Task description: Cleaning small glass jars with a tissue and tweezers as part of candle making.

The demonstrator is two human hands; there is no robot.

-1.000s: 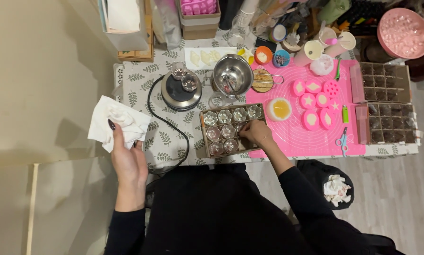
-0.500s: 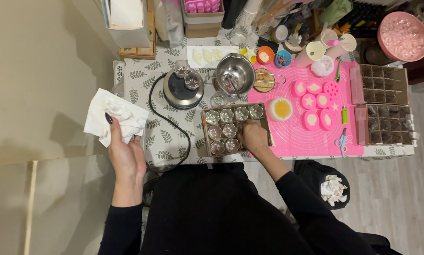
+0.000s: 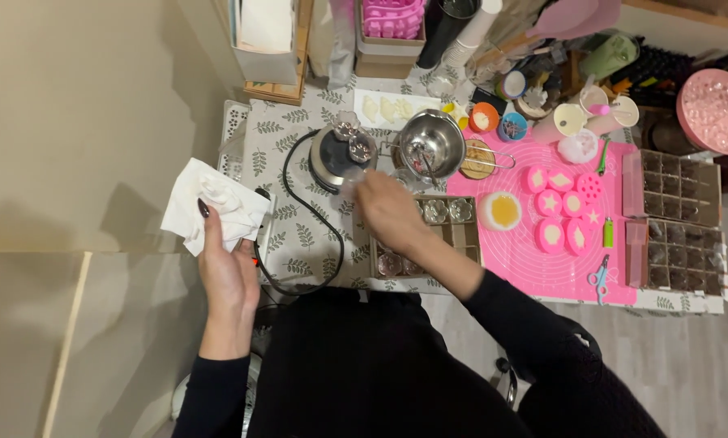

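Note:
My left hand (image 3: 224, 272) hangs off the table's left edge and grips a crumpled white cloth (image 3: 206, 201). My right hand (image 3: 390, 209) is raised over a brown tray (image 3: 460, 237) of small glass jars. Its fingers are closed on what looks like a small clear jar (image 3: 353, 185), which is blurred. That jar is just below a round black appliance (image 3: 336, 158) with two small jars standing on top of it. My forearm hides the middle of the tray.
A steel bowl (image 3: 433, 142) stands behind the tray. A pink mat (image 3: 542, 259) to the right holds pink moulds (image 3: 560, 215), a yellow-filled cup (image 3: 503, 209) and scissors (image 3: 597, 276). Compartment boxes (image 3: 676, 186) and a pink basin (image 3: 717, 109) lie far right. A black cable (image 3: 331, 259) loops across the leaf-patterned cloth.
My right hand has left the tray's front right and moved up and left toward the black appliance, now with a small jar. My left hand still holds the cloth.

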